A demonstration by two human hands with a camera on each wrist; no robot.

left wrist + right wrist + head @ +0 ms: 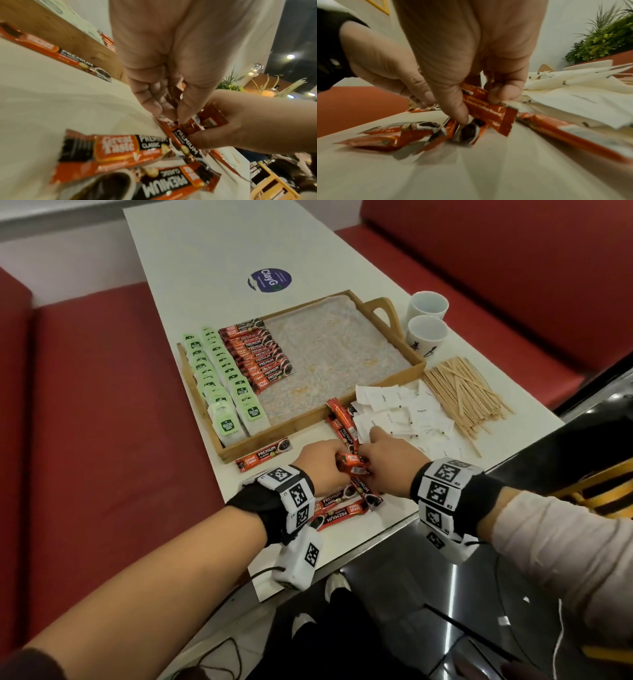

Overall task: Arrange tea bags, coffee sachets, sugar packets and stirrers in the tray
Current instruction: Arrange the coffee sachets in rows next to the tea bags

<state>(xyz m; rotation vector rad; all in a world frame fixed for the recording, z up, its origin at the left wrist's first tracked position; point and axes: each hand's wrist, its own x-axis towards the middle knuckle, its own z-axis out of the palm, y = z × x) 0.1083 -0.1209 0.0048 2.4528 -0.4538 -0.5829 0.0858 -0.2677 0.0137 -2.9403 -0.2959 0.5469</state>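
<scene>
I see my left hand (pixel 320 462) and right hand (pixel 385 457) meeting over the desk (pixel 205 251), each grip pinching a small bunch of coffee sachets (pixel 352 463); more sachets lie loose beneath; the tray (pixel 387 309) already holds tea bags (pixel 219 381) and a sachet row; sugar packets (pixel 411 409) and stirrers (pixel 469 395) wait beside it.

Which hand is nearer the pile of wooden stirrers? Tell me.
Right. The right hand lies at the near edge of the sugar packets, which border the wooden stirrers. The left hand is beyond it, farther from the pile.
</scene>
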